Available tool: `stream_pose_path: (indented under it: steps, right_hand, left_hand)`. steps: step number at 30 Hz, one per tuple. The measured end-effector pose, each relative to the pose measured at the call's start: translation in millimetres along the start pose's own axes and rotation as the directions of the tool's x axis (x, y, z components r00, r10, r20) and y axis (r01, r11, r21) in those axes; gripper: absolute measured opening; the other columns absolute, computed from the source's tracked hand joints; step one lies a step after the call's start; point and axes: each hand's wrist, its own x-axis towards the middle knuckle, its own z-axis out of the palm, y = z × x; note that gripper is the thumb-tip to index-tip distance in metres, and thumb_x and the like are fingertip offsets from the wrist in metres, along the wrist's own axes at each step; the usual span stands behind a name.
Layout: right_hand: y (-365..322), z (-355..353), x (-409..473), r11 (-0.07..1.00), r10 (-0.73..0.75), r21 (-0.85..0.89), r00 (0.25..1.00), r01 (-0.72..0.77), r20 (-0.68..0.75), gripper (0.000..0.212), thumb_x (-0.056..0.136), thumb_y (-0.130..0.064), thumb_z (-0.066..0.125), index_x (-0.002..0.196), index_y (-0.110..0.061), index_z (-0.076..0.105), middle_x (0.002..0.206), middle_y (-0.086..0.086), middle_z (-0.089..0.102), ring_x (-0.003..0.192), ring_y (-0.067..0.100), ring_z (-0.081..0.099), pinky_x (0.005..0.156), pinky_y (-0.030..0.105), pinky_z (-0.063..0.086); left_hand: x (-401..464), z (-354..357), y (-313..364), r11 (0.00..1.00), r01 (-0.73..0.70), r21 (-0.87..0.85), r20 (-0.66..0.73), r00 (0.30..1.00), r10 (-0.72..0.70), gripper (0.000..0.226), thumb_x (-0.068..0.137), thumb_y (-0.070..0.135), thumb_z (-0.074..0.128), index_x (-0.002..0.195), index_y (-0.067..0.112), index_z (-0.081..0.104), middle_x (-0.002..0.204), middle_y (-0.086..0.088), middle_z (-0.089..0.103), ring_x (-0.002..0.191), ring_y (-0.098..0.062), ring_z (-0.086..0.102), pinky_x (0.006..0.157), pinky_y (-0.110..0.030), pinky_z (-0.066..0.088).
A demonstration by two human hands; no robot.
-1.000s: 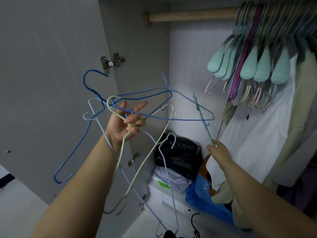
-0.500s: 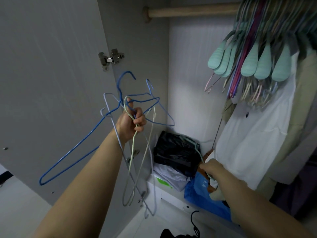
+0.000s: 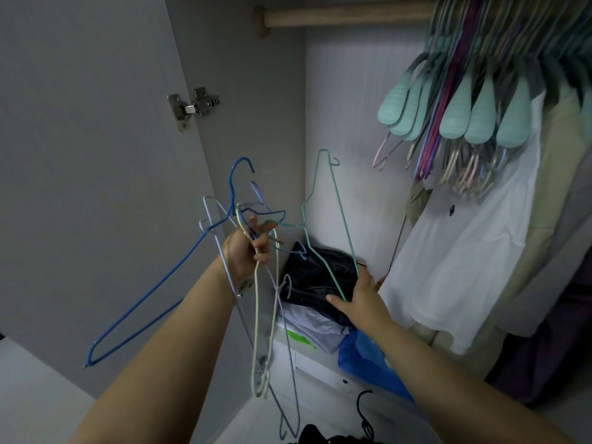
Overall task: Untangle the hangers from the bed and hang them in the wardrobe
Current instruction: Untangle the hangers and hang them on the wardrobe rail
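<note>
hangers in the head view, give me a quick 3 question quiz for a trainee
1. True or false: the right hand holds the green wire hanger.
2. Multiple choice: what does the left hand grip? A) one wooden hanger B) a tangled bunch of wire hangers C) nothing
3. Fill in: hangers already put away hang from the wooden ____ at the top of the wardrobe.

Key: 1 true; 2 B; 3 rail
</note>
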Motion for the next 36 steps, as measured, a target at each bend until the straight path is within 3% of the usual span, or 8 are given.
stream_pose_path:
  steps: [10,13,18,23,27,30,32,36]
  right_hand:
    - [1.5,-5.8,22.9,0.945,0.184,0.258,0.980,-0.199,0.080,0.092,0.084,-0.068,0.046,0.150,-0.014,0.011,0.124,0.008,0.052,0.123,0.025,0.049,0.108,0.037,0.036]
    - [-4.9,-20.0,40.9,0.997,0.052,-0.064,0.999,-0.051,0.000,0.064,0.099,-0.030,0.044,0.152,-0.025,0.007,0.142,0.016,0.035,0.127,0.031,0.042,0.107,0.039,0.034]
    - [-34.2,-41.7,70.5,0.836,-0.233,-0.491,0.968,0.246,0.088,0.083,0.088,-0.004,0.047,0.151,-0.036,0.004,0.152,0.011,0.017,0.136,0.029,0.023,0.109,0.039,0.029]
    - [-40.3,-48.4,93.1,0.639,-0.167,-0.711,0.956,0.292,0.242,0.077,0.092,-0.036,0.055,0.151,-0.037,0.006,0.160,0.005,-0.008,0.146,0.029,-0.005,0.117,0.047,0.006]
    - [-38.2,-48.9,99.5,0.530,-0.180,-0.788,0.950,0.314,0.257,0.056,0.087,-0.063,0.048,0.129,-0.026,0.053,0.157,0.003,0.012,0.144,0.030,0.004,0.114,0.054,0.000]
    - [-38.3,-60.6,98.7,0.551,-0.139,-0.734,0.911,0.396,0.387,0.057,0.077,-0.076,0.049,0.083,-0.021,0.062,0.110,0.002,0.058,0.102,0.018,0.052,0.089,0.036,0.038]
    - [-40.2,-68.9,92.0,0.574,-0.140,-0.681,0.874,0.455,0.465,0.061,0.075,-0.079,0.047,0.061,-0.020,0.048,0.068,-0.002,0.054,0.064,0.012,0.049,0.060,0.029,0.037]
    - [-49.6,-76.4,83.8,0.306,-0.314,-0.732,0.790,0.609,0.526,0.062,0.079,-0.080,0.031,0.058,-0.023,0.042,0.060,-0.004,0.050,0.054,0.012,0.044,0.053,0.029,0.036]
  left_hand:
    - [-5.2,3.6,-11.2,0.946,0.089,0.311,-0.204,0.979,-0.025,0.034,0.099,0.015,0.024,0.067,0.022,0.035,0.044,0.008,0.032,0.032,-0.005,0.022,0.037,-0.009,0.012]
    - [-10.8,-1.2,-9.7,0.938,0.125,0.323,-0.144,0.986,-0.082,0.034,0.099,0.013,0.025,0.066,0.022,0.032,0.047,0.009,0.033,0.032,-0.004,0.023,0.042,-0.011,0.008]
    - [-24.4,-10.9,-7.4,0.762,0.255,0.595,0.025,0.942,-0.334,0.042,0.104,0.027,0.030,0.063,0.021,0.030,0.048,0.007,0.028,0.034,-0.004,0.021,0.040,-0.016,0.008]
    - [-45.6,-23.8,4.0,0.604,0.194,0.773,0.173,0.851,-0.495,0.041,0.104,0.023,0.025,0.064,0.020,0.032,0.046,0.004,0.028,0.043,-0.008,0.020,0.040,-0.018,0.022]
    - [-55.1,-38.3,4.7,0.622,0.221,0.751,0.212,0.812,-0.544,0.038,0.103,0.031,0.031,0.068,0.017,0.034,0.048,0.004,0.030,0.043,-0.006,0.022,0.041,-0.017,0.025]
    - [-56.3,-53.1,-5.8,0.651,0.267,0.710,0.121,0.865,-0.488,0.036,0.103,0.030,0.029,0.070,0.017,0.031,0.049,0.006,0.028,0.041,-0.005,0.023,0.040,-0.017,0.018]
    - [-55.8,-64.9,-15.3,0.714,0.330,0.618,-0.023,0.915,-0.402,0.037,0.103,0.033,0.031,0.070,0.016,0.035,0.049,0.005,0.026,0.037,-0.004,0.023,0.037,-0.016,0.016]
    - [-51.9,-77.6,-29.1,0.855,0.306,0.419,-0.306,0.934,-0.185,0.029,0.100,0.029,0.039,0.083,0.014,0.058,0.041,0.004,0.033,0.028,-0.004,0.027,0.033,-0.010,0.015]
